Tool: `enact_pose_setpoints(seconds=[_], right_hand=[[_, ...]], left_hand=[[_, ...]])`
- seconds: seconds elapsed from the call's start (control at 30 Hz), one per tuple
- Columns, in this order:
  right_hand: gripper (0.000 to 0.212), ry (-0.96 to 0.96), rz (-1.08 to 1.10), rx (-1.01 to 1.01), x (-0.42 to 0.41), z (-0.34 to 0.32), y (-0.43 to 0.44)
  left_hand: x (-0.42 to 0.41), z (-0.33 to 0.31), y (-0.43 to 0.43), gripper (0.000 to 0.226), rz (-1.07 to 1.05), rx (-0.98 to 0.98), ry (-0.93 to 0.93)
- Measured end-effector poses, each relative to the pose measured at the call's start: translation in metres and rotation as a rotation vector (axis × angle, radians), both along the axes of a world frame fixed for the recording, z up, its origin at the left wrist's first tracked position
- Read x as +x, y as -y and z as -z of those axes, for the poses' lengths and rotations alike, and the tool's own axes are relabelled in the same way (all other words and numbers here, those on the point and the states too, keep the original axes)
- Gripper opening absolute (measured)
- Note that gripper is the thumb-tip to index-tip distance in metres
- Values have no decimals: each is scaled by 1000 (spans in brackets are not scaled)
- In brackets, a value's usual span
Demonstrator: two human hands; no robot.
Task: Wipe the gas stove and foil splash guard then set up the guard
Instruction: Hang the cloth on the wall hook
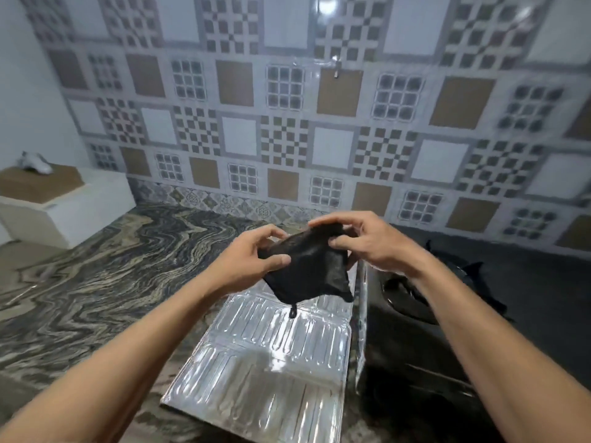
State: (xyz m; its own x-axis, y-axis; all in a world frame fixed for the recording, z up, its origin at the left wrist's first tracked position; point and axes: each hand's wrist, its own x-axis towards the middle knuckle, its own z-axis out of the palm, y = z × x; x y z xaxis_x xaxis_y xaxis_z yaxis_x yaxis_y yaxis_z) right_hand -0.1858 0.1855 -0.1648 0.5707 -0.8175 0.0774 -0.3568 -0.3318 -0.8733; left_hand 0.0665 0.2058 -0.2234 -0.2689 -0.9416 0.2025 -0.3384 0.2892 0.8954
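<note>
Two hands: the left hand [256,260] and the right hand [367,247] are both raised over the counter. Each pinches an upper edge of one black cloth [307,266] between thumb and curled fingers.
Step in hand: judging by the grip, the person is spreading or refolding the cloth before wiping.
Doing it well: a flat pad folded to a clean face would likely glide over ridged foil better than a bunched wad. Light, even strokes along the ribs should avoid denting or tearing the thin sheet.
White box: far left on the counter, a plain white block with a tan top. A pale object lies on it, too blurred to name.
Countertop [96,282]: polished stone with wavy bands of grey, black and cream.
Cloth: soft, matt and limp, sagging into a rough pouch, with a small loop dangling from its lower edge.
Foil splash guard [265,362]: lies flat on the counter below the cloth, just left of the stove. It is a shiny silver sheet, embossed with rows of long rounded ribs and creased into panels. A narrow panel at its right edge seems to stand upright against the stove.
Gas stove [415,362]: near right, with a glossy black top. A dark round burner area sits under the right forearm, its detail lost in blur.
Wall [287,123]: glossy patchwork tiles in white, tan and grey checks run behind everything.
</note>
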Motion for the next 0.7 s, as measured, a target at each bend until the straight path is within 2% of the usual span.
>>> enact_pose_setpoints(seconds=[0.2,0.3,0.4,0.57,0.7], right_hand=[[26,28,122,-136,-32,-47,36],[34,61,158,-207,-37,-71,53],[46,10,156,-269,-42,-99,72],[39,-59,224,-348,-46,-130,113],[35,-133,275,-417,-48,-141,156]], left_hand=[[-22,-80,48,26,142,-72,-63],[-28,-120,83,28,146,-121,-9],[-27,-152,120,27,129,-137,-7],[-31,-184,167,26,155,-110,-54],[-30,-201,203,34,170,-112,3]])
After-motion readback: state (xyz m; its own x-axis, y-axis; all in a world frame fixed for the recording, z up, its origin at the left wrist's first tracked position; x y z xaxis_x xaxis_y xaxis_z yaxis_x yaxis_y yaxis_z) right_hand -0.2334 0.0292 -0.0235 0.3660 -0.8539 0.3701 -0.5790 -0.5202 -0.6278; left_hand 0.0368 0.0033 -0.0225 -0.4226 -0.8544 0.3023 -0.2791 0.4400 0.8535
